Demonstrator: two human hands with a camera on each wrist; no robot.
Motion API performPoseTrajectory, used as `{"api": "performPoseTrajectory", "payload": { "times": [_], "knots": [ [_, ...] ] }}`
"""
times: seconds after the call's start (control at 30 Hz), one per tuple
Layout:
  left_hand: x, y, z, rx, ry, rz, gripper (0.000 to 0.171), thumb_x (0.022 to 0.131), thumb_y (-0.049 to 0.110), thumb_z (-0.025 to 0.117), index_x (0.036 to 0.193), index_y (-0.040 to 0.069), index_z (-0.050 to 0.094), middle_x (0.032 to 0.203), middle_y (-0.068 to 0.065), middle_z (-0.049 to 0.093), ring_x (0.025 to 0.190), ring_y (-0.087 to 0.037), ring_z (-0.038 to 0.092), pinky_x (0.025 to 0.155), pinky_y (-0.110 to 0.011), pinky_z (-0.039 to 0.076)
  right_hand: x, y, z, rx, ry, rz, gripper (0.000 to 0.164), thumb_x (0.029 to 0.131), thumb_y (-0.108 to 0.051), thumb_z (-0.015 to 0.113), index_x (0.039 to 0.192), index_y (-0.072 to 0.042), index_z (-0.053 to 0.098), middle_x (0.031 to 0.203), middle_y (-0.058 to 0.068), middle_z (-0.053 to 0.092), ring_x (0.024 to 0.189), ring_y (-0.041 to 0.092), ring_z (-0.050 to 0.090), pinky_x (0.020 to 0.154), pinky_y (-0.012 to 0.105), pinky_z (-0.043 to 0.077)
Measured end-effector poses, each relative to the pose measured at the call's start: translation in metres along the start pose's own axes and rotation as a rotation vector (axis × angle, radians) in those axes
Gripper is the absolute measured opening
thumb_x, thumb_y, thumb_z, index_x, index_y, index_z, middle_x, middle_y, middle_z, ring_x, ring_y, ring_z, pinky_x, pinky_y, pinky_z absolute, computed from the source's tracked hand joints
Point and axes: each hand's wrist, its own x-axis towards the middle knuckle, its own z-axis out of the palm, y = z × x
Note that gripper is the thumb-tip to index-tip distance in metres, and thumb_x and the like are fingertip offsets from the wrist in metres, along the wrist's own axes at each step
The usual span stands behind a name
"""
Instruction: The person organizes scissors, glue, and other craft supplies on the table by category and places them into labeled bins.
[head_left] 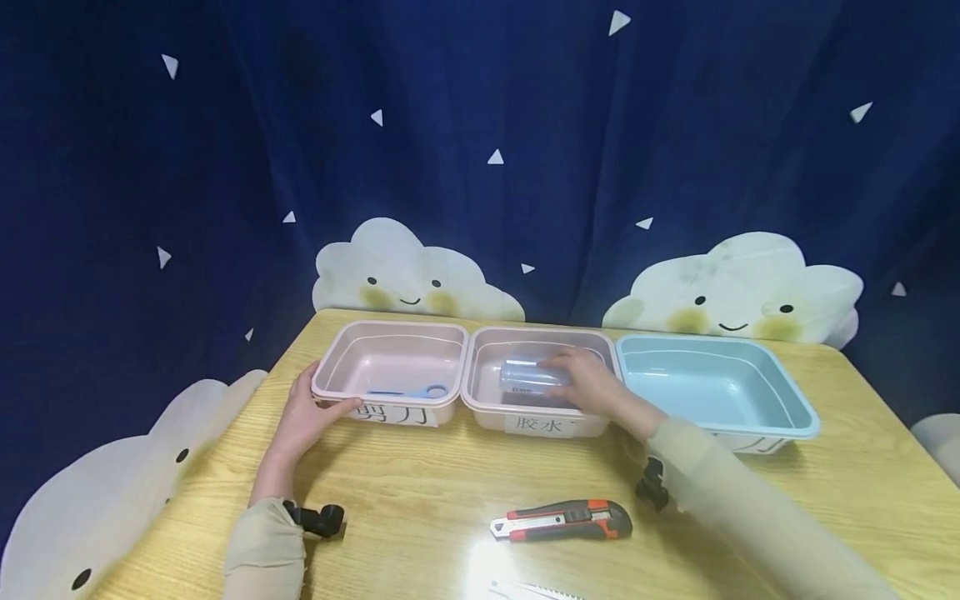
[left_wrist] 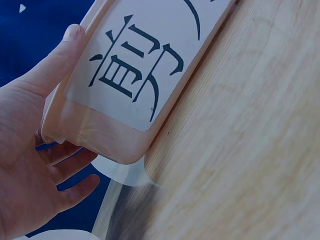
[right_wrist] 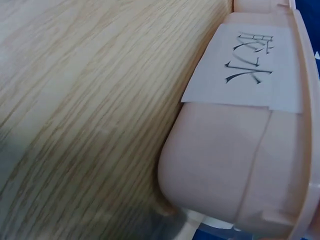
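Note:
In the head view my left hand grips the front left corner of the left pink bin, thumb along the rim. The left wrist view shows the thumb against the rim and the other fingers beyond the bin's end. Blue-handled scissors lie inside that bin. My right hand reaches into the middle pink bin and holds a clear glue bottle lying on its side. In the right wrist view this bin's labelled front shows; the fingers and bottle are out of sight.
A light blue bin stands right of the middle bin. A red and black utility knife lies on the wooden table in front. At the bottom edge, a pale, partly cut-off object lies in glare. A dark curtain hangs behind.

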Motion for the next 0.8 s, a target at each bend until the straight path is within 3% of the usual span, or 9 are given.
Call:
{"api": "performPoseTrajectory", "payload": {
  "times": [0.3, 0.63, 0.8],
  "knots": [
    [0.0, 0.0, -0.001, -0.014, -0.002, 0.011, 0.103, 0.07, 0.039, 0.076, 0.144, 0.005, 0.014, 0.139, -0.023, 0.025, 0.122, -0.036, 0.032, 0.103, -0.054, 0.027, 0.007, 0.008, 0.009, 0.053, -0.067, 0.021, 0.037, 0.074, -0.02, 0.075, 0.106, -0.004, 0.067, 0.103, 0.011, 0.063, 0.098, 0.027, 0.057, 0.089, 0.042, 0.045],
    [0.001, -0.001, 0.0, -0.017, -0.005, 0.006, 0.103, 0.07, 0.04, 0.077, 0.144, 0.006, 0.014, 0.141, -0.022, 0.023, 0.123, -0.036, 0.031, 0.104, -0.053, 0.026, 0.016, 0.012, 0.015, 0.021, -0.071, -0.044, 0.035, 0.069, -0.02, 0.077, 0.099, -0.003, 0.07, 0.092, 0.01, 0.065, 0.088, 0.025, 0.059, 0.081, 0.038, 0.048],
    [0.001, -0.001, 0.0, -0.02, -0.004, 0.005, 0.103, 0.07, 0.04, 0.077, 0.145, 0.007, 0.014, 0.141, -0.021, 0.024, 0.124, -0.035, 0.031, 0.104, -0.054, 0.026, 0.019, 0.011, 0.015, 0.037, -0.091, 0.011, 0.031, 0.07, -0.016, 0.077, 0.098, -0.004, 0.07, 0.093, 0.009, 0.065, 0.089, 0.025, 0.06, 0.082, 0.039, 0.048]
  ]
}}
